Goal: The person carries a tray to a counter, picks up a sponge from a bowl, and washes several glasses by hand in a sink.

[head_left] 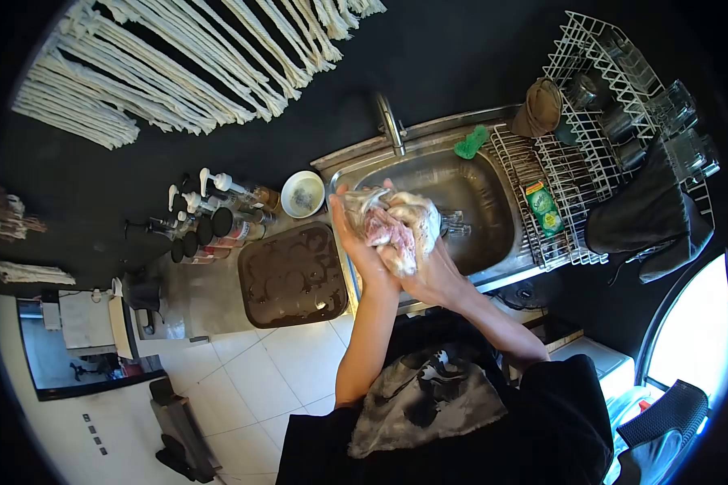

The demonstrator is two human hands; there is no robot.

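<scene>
A crumpled, wet-looking cloth (390, 230), whitish with pink and dark patches, is bunched up between my two hands over the sink's near left part. My left hand (353, 234) cups it from the left, with the fingers reaching up along its side. From below and the right, my right hand (433, 271) supports it, its fingers mostly hidden behind the cloth. Beneath lies the metal sink (493, 190). Just right of the cloth, a clear glass (457, 224) rests in the basin. The faucet (391, 125) stands behind, and no water stream can be made out.
A green sponge (471, 142) lies on the sink's back edge. To the right stands a wire dish rack (554, 162) with glasses, a dark cloth (647, 214) and a green-yellow packet (544, 208). Left are a brown tray (293, 275), a white bowl (302, 194) and several pump bottles (222, 184).
</scene>
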